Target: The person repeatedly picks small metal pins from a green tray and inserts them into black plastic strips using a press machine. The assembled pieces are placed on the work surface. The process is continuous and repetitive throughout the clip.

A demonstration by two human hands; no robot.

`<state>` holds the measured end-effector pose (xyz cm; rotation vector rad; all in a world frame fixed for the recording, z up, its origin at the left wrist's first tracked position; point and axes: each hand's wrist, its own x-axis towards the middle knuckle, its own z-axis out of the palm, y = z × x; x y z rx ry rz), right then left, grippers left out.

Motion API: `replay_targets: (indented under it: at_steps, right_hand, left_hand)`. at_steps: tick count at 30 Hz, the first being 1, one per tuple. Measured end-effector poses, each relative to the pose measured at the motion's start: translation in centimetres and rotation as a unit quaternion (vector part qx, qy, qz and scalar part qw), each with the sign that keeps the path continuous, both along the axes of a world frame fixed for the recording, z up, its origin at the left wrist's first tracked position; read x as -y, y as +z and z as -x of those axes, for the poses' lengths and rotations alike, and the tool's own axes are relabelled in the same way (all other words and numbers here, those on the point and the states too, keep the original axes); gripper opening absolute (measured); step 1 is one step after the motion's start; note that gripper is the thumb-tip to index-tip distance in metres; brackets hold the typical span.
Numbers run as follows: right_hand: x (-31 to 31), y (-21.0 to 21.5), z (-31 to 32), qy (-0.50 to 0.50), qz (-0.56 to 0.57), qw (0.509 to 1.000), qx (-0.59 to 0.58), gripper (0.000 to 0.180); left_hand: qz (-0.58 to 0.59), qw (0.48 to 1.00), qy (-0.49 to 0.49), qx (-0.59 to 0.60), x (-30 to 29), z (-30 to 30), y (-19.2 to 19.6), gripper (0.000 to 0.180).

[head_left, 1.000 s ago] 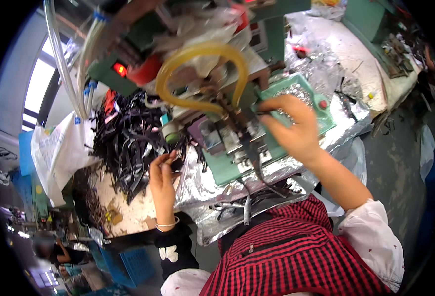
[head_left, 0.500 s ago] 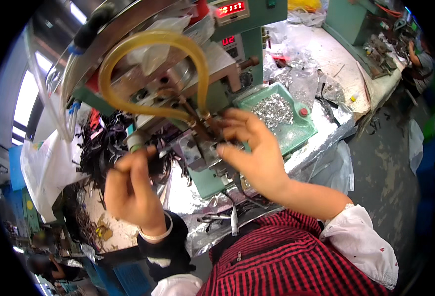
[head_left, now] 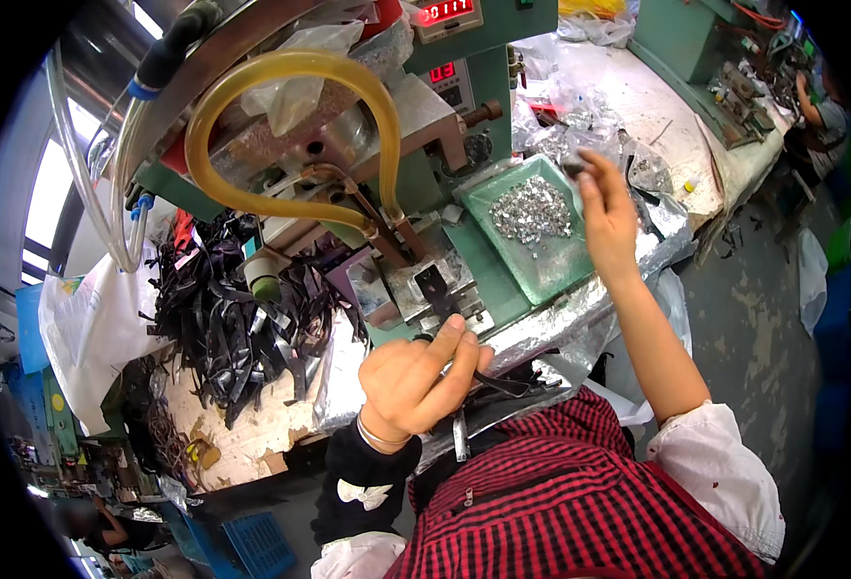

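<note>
My left hand [head_left: 416, 386] is closed in a pinch on a black strap [head_left: 435, 292], whose far end lies on the metal block [head_left: 459, 280] of a green bench press. Above that end stand two copper-coloured bars [head_left: 384, 238], joined to a looped yellow hose [head_left: 194, 145]. My right hand [head_left: 611, 217] is raised at the right edge of a green tray [head_left: 503, 259] of small shiny metal pieces [head_left: 532, 212]. Its thumb and forefinger come together at a small dark thing, too blurred to name.
A heap of black straps [head_left: 242, 318] lies left of the press, beside a round green-tipped knob [head_left: 266, 288]. Red-lit displays [head_left: 445, 12] sit on the machine. Clear plastic bags [head_left: 590, 96] lie behind the tray. Further off at right, another person [head_left: 816, 121] works.
My left hand has moved right and down, from beside the knob to the strap at the block. My right hand has left the block and swung right, past the tray.
</note>
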<state>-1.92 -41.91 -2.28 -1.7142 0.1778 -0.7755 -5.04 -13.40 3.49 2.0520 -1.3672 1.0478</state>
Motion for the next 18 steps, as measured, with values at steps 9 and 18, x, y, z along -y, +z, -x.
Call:
replay_targets:
  at_steps: [9, 18]
  right_hand:
    - [-2.7, -2.4, 2.2, -0.019, 0.354, 0.923, -0.151, 0.011]
    - [-2.2, -3.5, 3.0, -0.022, 0.213, 0.972, -0.094, 0.014]
  left_hand:
    - [0.052, 0.997, 0.005, -0.064, -0.1, 0.6, -1.2, 0.033]
    - [0.155, 0.924, 0.338, -0.089, -8.7, 7.2, 2.4, 0.022]
